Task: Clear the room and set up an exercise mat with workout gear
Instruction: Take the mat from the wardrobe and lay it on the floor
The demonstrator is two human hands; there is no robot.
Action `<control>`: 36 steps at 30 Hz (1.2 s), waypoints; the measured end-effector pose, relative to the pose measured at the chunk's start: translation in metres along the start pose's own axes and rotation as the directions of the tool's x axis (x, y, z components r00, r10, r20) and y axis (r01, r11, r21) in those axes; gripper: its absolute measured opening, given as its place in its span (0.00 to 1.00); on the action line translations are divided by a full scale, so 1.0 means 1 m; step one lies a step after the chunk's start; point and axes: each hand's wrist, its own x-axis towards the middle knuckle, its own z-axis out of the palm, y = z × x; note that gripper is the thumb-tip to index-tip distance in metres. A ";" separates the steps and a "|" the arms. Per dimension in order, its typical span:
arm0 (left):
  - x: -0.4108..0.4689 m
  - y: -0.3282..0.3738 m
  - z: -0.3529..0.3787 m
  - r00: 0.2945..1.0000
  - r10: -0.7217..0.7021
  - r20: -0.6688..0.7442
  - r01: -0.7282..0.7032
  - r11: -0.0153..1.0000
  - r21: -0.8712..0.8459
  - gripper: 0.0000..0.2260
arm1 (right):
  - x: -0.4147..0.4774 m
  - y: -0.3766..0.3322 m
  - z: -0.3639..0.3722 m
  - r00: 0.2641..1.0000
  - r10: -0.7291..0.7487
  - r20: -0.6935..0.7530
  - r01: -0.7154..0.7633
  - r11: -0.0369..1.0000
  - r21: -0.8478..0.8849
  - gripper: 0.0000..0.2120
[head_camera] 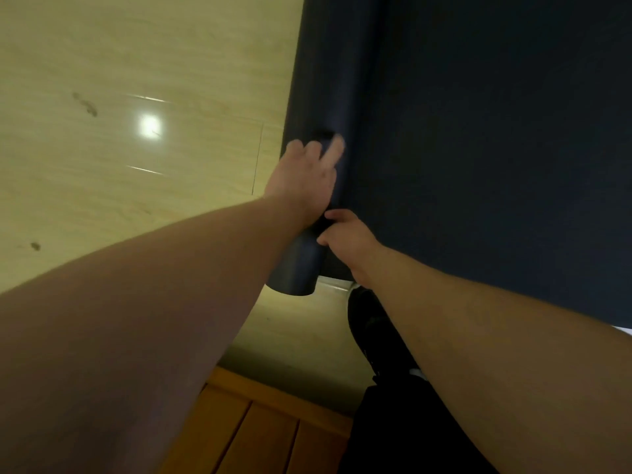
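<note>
A: Mat status?
B: Dark navy exercise mat lies mostly flat on the tile floor. The remaining roll sits along its left edge.
A: Grip?
B: Left hand released, straight fingers pressing on the roll. Right hand looks clenched, pinching the roll near its end.
A: Advice?
B: Push evenly with 2 hands, keep the roll square, then flatten any curl. Surface is matte, 1 colour.

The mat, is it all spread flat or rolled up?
Partly spread. Most of the exercise mat lies flat on the floor, but one end is a roll, with the left hand and right hand on it.
</note>
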 end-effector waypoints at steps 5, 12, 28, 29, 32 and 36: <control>-0.011 -0.018 0.029 0.996 0.055 0.069 -0.053 0.998 -0.035 0.40 | 0.024 -0.014 0.043 1.000 -0.004 0.014 0.005 0.999 -0.042 0.41; -0.022 -0.065 0.066 0.988 -0.154 0.029 0.154 0.988 0.006 0.29 | 0.047 -0.046 0.095 0.993 -0.051 0.106 0.049 0.999 0.021 0.28; -0.049 -0.017 0.135 0.350 -0.330 0.876 0.798 -0.384 -0.464 0.22 | 0.044 0.001 0.061 0.954 0.290 0.075 -0.299 0.931 0.207 0.14; -0.049 -0.001 0.139 0.287 -0.270 0.919 0.760 -0.520 -0.390 0.24 | 0.042 0.009 0.056 0.939 0.333 0.081 -0.343 0.906 0.249 0.13; -0.046 0.050 0.157 0.213 0.012 0.977 0.557 -0.823 -0.111 0.31 | 0.039 0.029 0.044 0.888 0.453 0.079 -0.452 0.827 0.333 0.13; -0.045 0.075 0.138 0.239 0.169 0.956 0.443 -0.895 0.048 0.17 | 0.041 0.039 0.035 0.852 0.518 0.069 -0.489 0.744 0.454 0.16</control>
